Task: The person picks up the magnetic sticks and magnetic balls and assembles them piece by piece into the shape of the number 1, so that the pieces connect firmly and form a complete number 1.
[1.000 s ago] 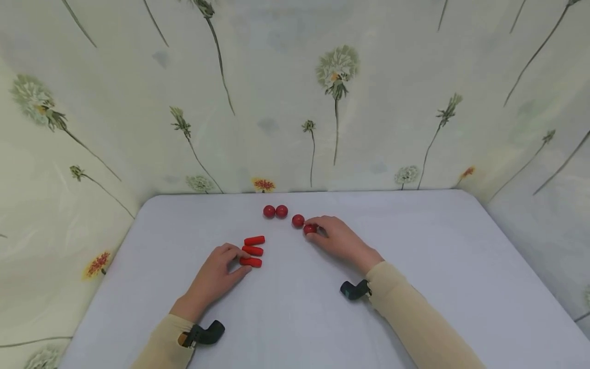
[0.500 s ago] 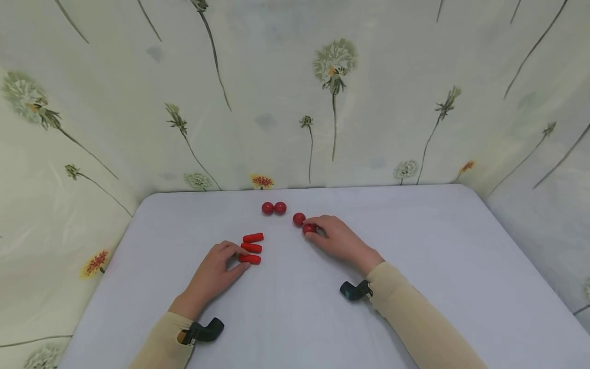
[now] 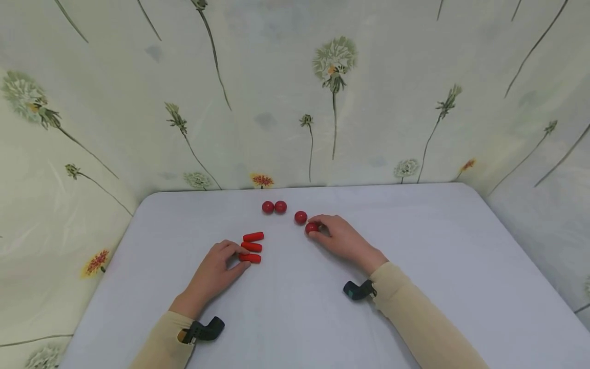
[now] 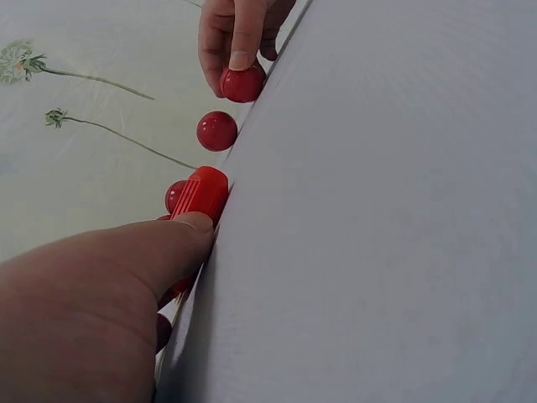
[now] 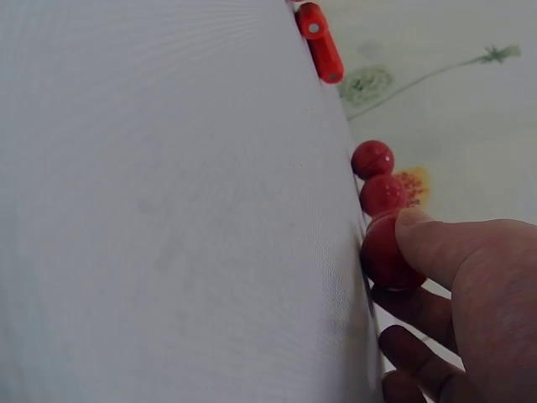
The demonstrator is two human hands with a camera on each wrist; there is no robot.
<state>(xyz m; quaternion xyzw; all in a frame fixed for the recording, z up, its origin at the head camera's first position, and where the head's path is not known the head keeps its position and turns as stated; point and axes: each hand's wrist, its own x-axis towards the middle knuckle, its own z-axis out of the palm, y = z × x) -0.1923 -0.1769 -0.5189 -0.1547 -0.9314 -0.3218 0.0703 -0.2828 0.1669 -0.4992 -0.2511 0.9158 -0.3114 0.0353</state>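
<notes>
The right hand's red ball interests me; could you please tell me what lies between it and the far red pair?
A single red ball lies between the held ball and the far pair of balls, as the head view shows.

- The balls you saw were plain dark red.
- Your sticks were brighter red, with pale grey dots on some ends.
- Your sleeves were plain beige, your wrist cameras black.
- Your table was lavender-white.
- The pale greenish cloth facing you bore green dandelions and orange-yellow flowers.

soft even light; wrist views dimmer; small glints on red balls
</notes>
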